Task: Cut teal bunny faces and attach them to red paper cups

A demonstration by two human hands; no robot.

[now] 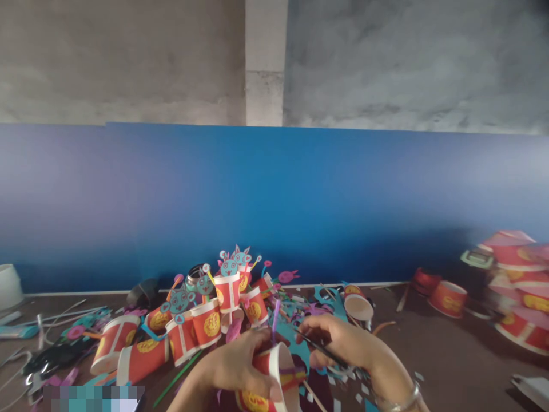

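My left hand (238, 363) is closed around a red paper cup (261, 369) with a white rim and a yellow emblem. The cup is tilted, its mouth facing right. A purple straw (275, 320) rises beside it, and an orange and purple strip (293, 376) shows at its mouth. Just right of the cup, my right hand (332, 337) grips a slim black tool (322, 349) with a pointed end, its kind unclear. That tip points left toward the purple straw, apart from the cup. Blue paper scraps (295, 343) lie beneath both hands.
Several decorated red cups (206, 323) with blue paper animal faces crowd the left. An open cup (358, 306) lies right of centre. Stacked red containers (521, 292) and a lone red tub (448, 298) stand at right. A blue panel (274, 200) borders the table's back.
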